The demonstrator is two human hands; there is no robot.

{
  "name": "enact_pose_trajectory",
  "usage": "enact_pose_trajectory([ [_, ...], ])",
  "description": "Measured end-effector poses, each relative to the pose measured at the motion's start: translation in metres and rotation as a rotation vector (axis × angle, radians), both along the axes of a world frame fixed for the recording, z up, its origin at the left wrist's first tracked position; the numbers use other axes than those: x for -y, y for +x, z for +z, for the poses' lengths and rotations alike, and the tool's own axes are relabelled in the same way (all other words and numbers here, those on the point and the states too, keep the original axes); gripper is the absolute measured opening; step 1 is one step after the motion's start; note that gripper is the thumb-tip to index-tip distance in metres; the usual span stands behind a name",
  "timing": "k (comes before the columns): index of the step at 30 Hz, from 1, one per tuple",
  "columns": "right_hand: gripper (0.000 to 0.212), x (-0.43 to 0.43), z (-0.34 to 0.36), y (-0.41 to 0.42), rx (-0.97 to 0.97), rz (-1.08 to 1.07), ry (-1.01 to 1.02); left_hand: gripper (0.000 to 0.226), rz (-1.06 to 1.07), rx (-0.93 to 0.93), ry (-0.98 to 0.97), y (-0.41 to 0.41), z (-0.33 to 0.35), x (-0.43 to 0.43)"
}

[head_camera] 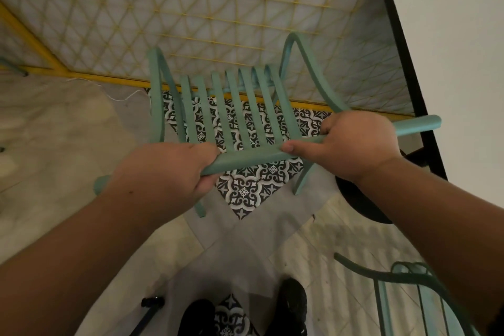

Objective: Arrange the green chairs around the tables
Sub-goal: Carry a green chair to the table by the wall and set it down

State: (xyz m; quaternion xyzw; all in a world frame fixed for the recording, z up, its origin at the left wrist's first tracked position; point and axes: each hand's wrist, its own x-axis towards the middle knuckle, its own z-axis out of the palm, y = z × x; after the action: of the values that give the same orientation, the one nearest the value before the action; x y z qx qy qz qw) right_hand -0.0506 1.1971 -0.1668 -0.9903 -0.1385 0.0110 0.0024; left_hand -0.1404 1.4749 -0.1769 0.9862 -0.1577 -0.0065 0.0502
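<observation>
With left hand (163, 172) and right hand (354, 144) each in a clamped grip on the chair (234, 106) back, push evenly and squarely toward the desk (109, 79).

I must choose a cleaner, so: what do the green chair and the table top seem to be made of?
The green chair: probably painted metal, matte; thin bent tubes and flat slats suggest it, though plastic is possible. The table top: smooth white surface with a black edge, perhaps laminate, not certain.

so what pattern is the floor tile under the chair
Black-and-white ornamental floral tile, seen in the head view.
</observation>
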Motion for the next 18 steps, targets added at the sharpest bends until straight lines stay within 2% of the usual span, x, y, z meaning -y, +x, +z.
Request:
enact_pose_trajectory([
  [4,0.104,-0.013,0.001,-0.009,-0.039,-0.013,-0.006,0.021,0.025,-0.013,0.054,0.006,0.001,-0.019],
  [10,0.105,-0.030,0.002,-0.022,-0.074,-0.027,0.000,0.047,0.051,-0.002,0.084,0.018,-0.001,-0.048],
  [14,0.104,-0.043,0.005,-0.026,-0.136,-0.034,0.003,0.080,0.029,0.025,0.058,0.026,0.000,-0.062],
  [18,0.105,-0.060,0.005,-0.031,-0.136,-0.004,-0.008,0.084,0.027,0.059,0.032,0.036,-0.001,-0.082],
])
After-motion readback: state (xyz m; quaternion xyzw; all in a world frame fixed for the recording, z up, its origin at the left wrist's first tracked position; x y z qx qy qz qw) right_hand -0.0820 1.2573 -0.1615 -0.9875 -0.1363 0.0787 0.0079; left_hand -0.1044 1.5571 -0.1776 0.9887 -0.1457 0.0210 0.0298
